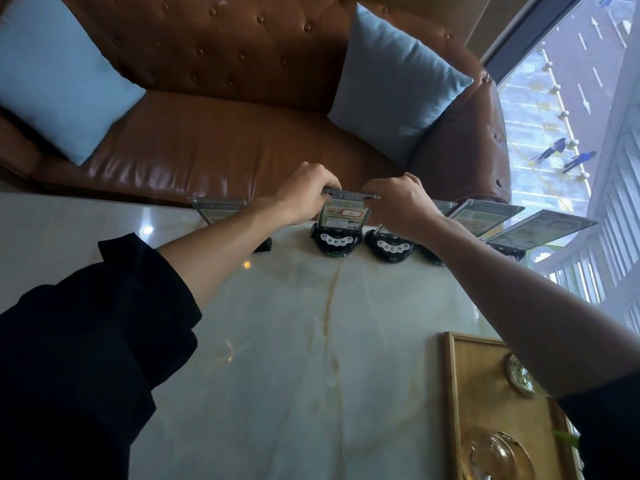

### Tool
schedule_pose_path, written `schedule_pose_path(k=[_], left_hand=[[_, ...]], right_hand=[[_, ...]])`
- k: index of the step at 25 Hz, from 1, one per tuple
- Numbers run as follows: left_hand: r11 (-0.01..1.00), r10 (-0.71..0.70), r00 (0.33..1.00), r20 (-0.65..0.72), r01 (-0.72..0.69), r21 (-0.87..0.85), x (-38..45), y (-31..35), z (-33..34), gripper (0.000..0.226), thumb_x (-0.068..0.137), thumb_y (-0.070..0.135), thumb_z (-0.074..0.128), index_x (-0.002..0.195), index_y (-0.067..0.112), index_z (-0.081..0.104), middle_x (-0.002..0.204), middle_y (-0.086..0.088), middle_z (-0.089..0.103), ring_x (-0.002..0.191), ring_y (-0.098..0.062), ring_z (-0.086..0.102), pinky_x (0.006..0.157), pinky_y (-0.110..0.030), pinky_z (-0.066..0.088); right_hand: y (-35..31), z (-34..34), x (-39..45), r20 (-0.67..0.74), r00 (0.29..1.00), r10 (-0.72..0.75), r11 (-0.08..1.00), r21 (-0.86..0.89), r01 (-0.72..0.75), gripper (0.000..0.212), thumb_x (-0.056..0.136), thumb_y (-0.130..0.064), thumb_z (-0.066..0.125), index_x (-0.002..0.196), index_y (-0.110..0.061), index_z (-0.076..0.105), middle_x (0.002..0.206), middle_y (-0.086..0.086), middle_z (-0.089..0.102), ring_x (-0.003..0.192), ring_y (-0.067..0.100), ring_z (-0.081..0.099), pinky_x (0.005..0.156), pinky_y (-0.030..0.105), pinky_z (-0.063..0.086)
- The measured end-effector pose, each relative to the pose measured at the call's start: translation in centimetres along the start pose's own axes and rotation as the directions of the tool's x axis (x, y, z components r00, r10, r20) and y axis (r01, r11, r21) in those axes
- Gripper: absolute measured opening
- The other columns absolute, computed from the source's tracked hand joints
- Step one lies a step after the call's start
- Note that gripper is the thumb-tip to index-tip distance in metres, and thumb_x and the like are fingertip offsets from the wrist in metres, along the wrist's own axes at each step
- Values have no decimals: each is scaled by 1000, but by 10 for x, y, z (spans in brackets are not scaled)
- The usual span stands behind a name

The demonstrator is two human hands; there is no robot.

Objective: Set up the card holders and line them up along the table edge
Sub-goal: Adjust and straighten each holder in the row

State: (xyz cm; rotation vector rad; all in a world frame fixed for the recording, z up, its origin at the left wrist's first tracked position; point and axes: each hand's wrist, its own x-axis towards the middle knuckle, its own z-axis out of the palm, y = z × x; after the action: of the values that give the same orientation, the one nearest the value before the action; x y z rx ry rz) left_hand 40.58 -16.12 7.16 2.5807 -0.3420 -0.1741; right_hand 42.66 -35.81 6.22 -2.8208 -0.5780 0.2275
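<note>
We pinch, left hand [306,194] and right hand [398,199], the top corners of the stiff, light, clear acrylic card holder [343,216], judging its black base [336,242] top-heavy on the slick marble surface [311,341].

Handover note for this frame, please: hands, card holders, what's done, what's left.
Left hand and right hand each pinch a top corner of the middle card holder, upright on its black base at the marble table far edge.
Done: card holders on the right stand in a row; leftmost card holder also at the edge.
Left: square up the held one; close the wider-looking gap to the leftmost.
</note>
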Motion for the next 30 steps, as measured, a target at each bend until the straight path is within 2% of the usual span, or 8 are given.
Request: schedule_pose_path(k=[10,13,17,20,22,25,27,30], left_hand=[[999,20,1000,17,-20,-30,3,0,-1,23,89,4,65,107,12,77,105,-4,77,98,-19,67,79,-22,45],[999,13,999,37,-12,-35,2,2,-2,24,90,6,66,111,13,76,107,-4,76,98,-19,66,79,-27,48],[997,-58,998,39,60,-57,-11,-7,-17,39,89,16,71,128,13,66,116,-7,71,100,-19,67,80,-25,48],[990,-140,990,-25,139,-18,-30,-32,-49,33,88,22,72,120,13,70,110,-6,73,99,-19,68,84,-25,49],[977,-214,970,-117,213,-19,-50,-56,-69,28,87,26,73,113,16,73,103,-3,74,96,-18,69,85,-28,52],[940,-340,907,-250,336,-60,-83,-88,-83,25,86,29,72,107,16,74,92,2,69,89,-16,64,77,-31,51],[906,-420,857,-299,412,-94,-102,-105,-82,19,87,31,70,99,17,75,88,4,67,85,-14,62,72,-29,47],[864,-491,854,-174,451,-224,-120,-125,-75,14,89,34,67,86,21,72,75,10,67,82,-21,69,74,-34,56]], right_hand=[[6,-2,-3,-10,1000,-26,999,-21,26,20,94,-22,54,103,-28,70,92,-3,76,96,25,66,112,52,28],[6,-3,-4,-10,1000,-20,1000,-20,19,22,94,-21,53,106,-29,70,95,-4,76,97,23,66,112,52,28],[3,-3,-3,43,998,35,999,33,-37,25,91,-21,53,111,-25,67,95,0,77,100,26,66,105,48,38],[-5,-4,2,115,992,43,999,-38,-39,30,90,-35,60,115,-19,62,102,5,72,104,30,63,102,47,39],[-26,-5,5,-14,1000,-16,998,-65,15,36,87,-40,60,116,-18,60,108,6,69,105,31,61,101,47,38],[-91,-6,14,-189,966,-176,980,63,191,30,82,-30,55,109,-20,63,101,3,67,97,31,63,95,46,45],[-137,2,20,-90,966,-243,946,201,256,24,84,-25,57,106,-19,63,95,-1,62,89,28,63,83,42,51],[-181,26,26,92,965,-247,947,233,220,24,93,-25,60,115,-16,61,102,3,65,88,23,62,72,35,51]])
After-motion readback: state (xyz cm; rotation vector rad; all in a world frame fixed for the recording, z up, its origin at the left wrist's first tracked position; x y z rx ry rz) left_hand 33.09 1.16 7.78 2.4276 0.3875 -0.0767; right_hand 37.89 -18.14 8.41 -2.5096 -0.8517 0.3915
